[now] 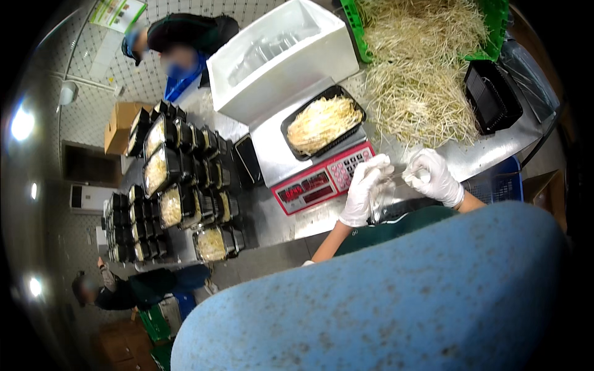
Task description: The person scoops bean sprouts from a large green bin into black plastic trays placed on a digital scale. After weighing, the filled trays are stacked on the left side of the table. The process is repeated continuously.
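My left hand (369, 188), in a white glove, grips a thin clear plastic piece (381, 200), seemingly a lid, near the front edge of the steel table. My gloved right hand (430, 178) is curled beside it, its fingers pinching the far edge of the same clear plastic. Glare and the fingers hide much of its outline. Just beyond my left hand stands a digital scale (304, 188) with a red panel and lit display. On its pan sits an uncovered black plastic tray (325, 121) filled with pale sprouts.
A loose heap of sprouts (417, 102) spills from a green crate (494, 28). Black trays (494, 99) stand at right. Behind the scale is a white foam box (283, 83) holding clear plastic. Lidded packs (171, 206) are stacked at left. Two people (185, 35) (144, 287) are farther off.
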Demonstrator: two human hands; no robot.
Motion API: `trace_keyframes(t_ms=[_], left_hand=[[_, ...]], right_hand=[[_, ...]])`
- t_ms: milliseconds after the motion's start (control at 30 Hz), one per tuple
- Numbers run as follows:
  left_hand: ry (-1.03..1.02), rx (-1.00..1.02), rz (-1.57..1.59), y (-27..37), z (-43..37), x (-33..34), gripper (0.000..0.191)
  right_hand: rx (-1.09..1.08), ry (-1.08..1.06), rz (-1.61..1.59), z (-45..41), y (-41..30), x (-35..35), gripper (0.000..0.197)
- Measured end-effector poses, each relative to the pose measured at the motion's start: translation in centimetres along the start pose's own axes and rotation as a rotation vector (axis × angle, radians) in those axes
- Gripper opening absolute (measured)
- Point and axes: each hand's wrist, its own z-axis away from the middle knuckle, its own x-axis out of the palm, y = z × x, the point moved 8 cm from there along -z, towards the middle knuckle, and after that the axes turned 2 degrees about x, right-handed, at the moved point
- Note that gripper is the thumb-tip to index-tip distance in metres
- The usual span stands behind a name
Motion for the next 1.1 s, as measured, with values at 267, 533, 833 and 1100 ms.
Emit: trace_keyframes(t_ms=[267, 533, 833, 1100], left_hand=[[0.081, 0.2, -0.183, 4.9, 0.8, 0.8, 0.047], [0.004, 0.151, 0.005, 2.2, 2.6, 0.0, 0.048], [0.089, 0.201, -0.24, 2.1, 3.4, -1.8, 0.044], [-0.129, 0.05, -0.088, 2.7, 3.5, 1.1, 0.062]], right_hand=[[-0.086, -0.089, 0.311, -3.3, -1.9, 0.3, 0.034], [-0.164, -0.098, 0.231, -1.8, -2.4, 1.8, 0.036], [-0.266, -0.175, -0.199, -0.7, -2.0, 0.4, 0.021], [-0.056, -0.023, -0.089, -2.7, 0.0, 2.4, 0.017]])
